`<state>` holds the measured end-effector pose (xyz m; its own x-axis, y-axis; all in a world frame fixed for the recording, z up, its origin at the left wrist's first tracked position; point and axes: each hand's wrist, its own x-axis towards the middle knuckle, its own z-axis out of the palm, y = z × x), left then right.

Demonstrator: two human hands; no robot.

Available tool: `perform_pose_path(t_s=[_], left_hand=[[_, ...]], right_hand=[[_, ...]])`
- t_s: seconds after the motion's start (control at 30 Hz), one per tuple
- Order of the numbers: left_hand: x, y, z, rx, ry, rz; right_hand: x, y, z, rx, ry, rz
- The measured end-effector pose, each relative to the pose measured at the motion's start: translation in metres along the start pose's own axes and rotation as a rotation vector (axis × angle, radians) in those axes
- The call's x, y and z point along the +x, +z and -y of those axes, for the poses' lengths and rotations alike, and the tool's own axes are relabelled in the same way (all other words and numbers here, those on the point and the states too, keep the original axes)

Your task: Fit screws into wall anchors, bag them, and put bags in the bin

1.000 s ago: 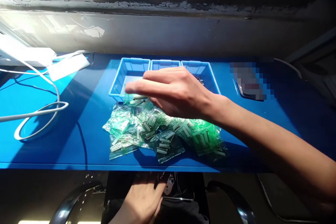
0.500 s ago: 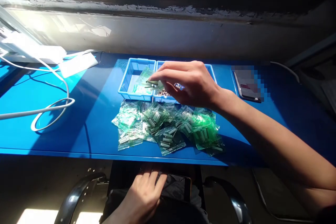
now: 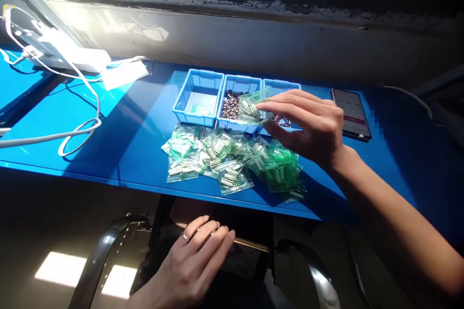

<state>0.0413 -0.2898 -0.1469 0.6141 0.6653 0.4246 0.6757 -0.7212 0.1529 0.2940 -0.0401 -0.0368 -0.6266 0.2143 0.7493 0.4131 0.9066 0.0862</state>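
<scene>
A small-parts workbench – blue table point(image 3: 119, 145), sorting trays point(image 3: 198, 97), bagged components point(image 3: 232, 159) heaped by a worn wall.

right forearm cut off by frame edge, right tray point(image 3: 286, 86) half hidden by hand

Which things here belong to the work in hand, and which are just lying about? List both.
In use:
right hand
small green bag pinched in its fingers
pile of green bags
blue trays

Lying about:
phone
white cable
white power strip
left hand, resting below the table edge

right hand point(image 3: 311, 128) pinching, left hand point(image 3: 195, 258) flat
</scene>
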Motion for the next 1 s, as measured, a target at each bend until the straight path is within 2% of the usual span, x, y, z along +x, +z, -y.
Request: perform_pose_path(t_s=[0.1, 0.23, 0.4, 0.57, 0.63, 0.77, 0.87, 1.0], left_hand=[[0.001, -0.006, -0.002, 0.012, -0.007, 0.004], [0.004, -0.006, 0.004, 0.032, -0.033, 0.015], [0.0, 0.001, 0.009, -0.004, -0.05, -0.022], [-0.002, -0.006, 0.008, -0.033, -0.019, -0.019], [-0.005, -0.009, 0.015, -0.024, -0.031, -0.012], [-0.014, -0.011, 0.042, 0.03, -0.039, -0.018], [-0.022, -0.008, 0.061, 0.053, -0.053, 0.057], [-0.038, 0.01, 0.069, 0.013, -0.165, 0.285]], right_hand=[[-0.01, 0.003, 0.001, -0.022, 0.029, -0.021], [-0.006, 0.011, 0.013, -0.027, 0.036, -0.044], [0.003, 0.016, 0.024, -0.044, 0.14, -0.132], [0.008, 0.024, 0.02, -0.006, 0.226, -0.26], [0.005, 0.027, 0.017, -0.017, 0.23, -0.268], [-0.002, 0.034, 0.009, -0.025, 0.216, -0.186], [-0.002, 0.033, 0.006, -0.045, 0.192, -0.14], [-0.001, 0.024, 0.011, -0.072, 0.172, -0.135]])
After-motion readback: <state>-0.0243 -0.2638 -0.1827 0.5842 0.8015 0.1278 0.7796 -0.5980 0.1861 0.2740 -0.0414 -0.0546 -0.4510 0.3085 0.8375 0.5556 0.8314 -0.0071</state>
